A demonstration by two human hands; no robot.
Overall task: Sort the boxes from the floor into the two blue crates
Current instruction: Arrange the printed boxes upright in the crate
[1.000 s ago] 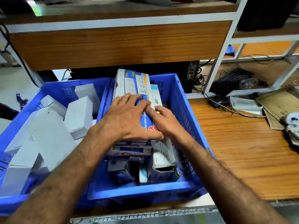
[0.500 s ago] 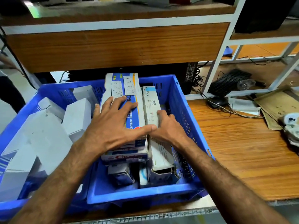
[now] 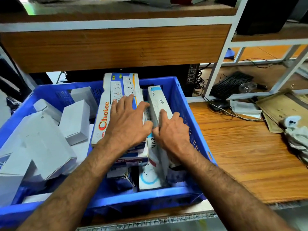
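Two blue crates sit side by side on a wooden tabletop (image 3: 250,155). The right crate (image 3: 186,104) holds printed cartons. Uppermost at its left is a long white carton, the Choice box (image 3: 106,114), with red lettering along one side and socket pictures at its far end; that far end rises above the crate's far wall. A second carton with the same red lettering lies beneath it. The left hand (image 3: 126,124) rests flat on the Choice box, fingers straight and spread apart.

Just right of it is a narrow white and pale-blue carton, the Viva box (image 3: 158,102), lying lengthwise against the right wall. The right hand (image 3: 173,132) lies on its near half with fingers curled over it; the thumb is at the box's left edge, touching the left hand's thumb. Smaller cartons stand at the near end, partly hidden by the forearms.

The left crate (image 3: 50,94) contains plain white boxes (image 3: 75,120), tumbled at angles.

Far right, under a white-framed shelf (image 3: 215,75), lie a black keyboard (image 3: 231,84), a mouse (image 3: 218,105), loose cables and papers. Crumpled wrapping (image 3: 296,135) sits at the table's right edge.
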